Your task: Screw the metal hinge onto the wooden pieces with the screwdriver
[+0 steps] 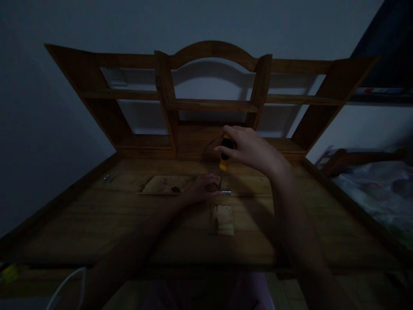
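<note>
The silver cylinder (pixel 226 191) lies on the wooden desktop (pixel 129 224), its left end partly covered by fingertips and by the shaft of the screwdriver (pixel 223 165). That shaft comes down to the cylinder's left end, but the tip is too dark and small to make out, so whether it sits in a slot cannot be told.

The right hand (pixel 247 144), above the cylinder, is closed around the yellow-and-black handle, hiding much of its top. The left hand (pixel 206 186), just left of the cylinder, has its fingers curled narrowly at that end; whether they pinch it cannot be told.

Just below the cylinder is a pale patch (pixel 226 219) with a dark mark; a longer patch (pixel 164 184) stretches to its left, partly behind the left hand. Well left of it lies a small metallic piece (pixel 106 177), its shape unclear.

Beyond the cylinder stands a shelf unit (pixel 213 104), partly blocked by the right hand. Far right of it, rumpled bedding (pixel 380 189) is cut off by the frame. Nearer the wearer and far left, a yellow thing (pixel 10 273) is blurred.
</note>
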`<state>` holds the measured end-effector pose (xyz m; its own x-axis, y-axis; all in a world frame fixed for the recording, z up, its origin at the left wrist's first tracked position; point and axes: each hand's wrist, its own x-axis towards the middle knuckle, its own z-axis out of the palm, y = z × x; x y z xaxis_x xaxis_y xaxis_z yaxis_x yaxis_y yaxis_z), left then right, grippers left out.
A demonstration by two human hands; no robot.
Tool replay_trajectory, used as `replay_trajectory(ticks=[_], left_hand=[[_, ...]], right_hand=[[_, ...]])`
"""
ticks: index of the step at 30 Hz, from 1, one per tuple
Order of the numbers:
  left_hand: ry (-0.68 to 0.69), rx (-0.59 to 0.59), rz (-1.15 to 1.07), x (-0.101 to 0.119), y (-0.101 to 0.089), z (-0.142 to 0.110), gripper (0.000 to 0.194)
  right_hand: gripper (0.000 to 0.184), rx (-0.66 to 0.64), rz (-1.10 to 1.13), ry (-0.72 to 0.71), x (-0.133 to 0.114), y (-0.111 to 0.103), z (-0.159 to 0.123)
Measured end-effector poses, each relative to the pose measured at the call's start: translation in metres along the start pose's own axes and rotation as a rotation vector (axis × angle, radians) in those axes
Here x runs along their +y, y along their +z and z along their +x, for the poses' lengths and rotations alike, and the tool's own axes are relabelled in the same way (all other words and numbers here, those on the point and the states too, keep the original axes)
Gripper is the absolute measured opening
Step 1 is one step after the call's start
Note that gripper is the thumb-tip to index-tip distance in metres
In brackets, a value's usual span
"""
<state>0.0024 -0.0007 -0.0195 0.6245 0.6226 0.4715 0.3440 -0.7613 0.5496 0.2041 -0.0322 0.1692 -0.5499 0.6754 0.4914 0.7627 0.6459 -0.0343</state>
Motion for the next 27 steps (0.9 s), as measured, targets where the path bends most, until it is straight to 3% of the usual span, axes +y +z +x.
replay_trajectory(ticks=[4,12,16,23,27], left_hand=[[-0.002,0.002,-0.020,0.003,-0.001,0.000,0.017],[-0.035,-0.014,-0.013,0.008,-0.004,-0.001,0.015],[-0.026,-0.010,-0.012,0.008,-0.004,-0.001,0.016],[-0.018,-0.016,-0.011,0.009,-0.004,0.001,0.016],[-0.011,-0.006,-0.018,0.006,-0.003,0.000,0.019]], right_hand=[[0.036,0.025,-0.098,0.087,-0.007,0.003,0.003],[0.030,-0.046,0.137,-0.059,0.000,-0.008,-0.001],[0.024,-0.013,0.050,-0.036,-0.002,-0.004,0.000],[0.038,0.058,-0.160,0.039,-0.011,0.000,0.003],[0.044,0.043,-0.121,0.059,-0.011,-0.003,0.002]])
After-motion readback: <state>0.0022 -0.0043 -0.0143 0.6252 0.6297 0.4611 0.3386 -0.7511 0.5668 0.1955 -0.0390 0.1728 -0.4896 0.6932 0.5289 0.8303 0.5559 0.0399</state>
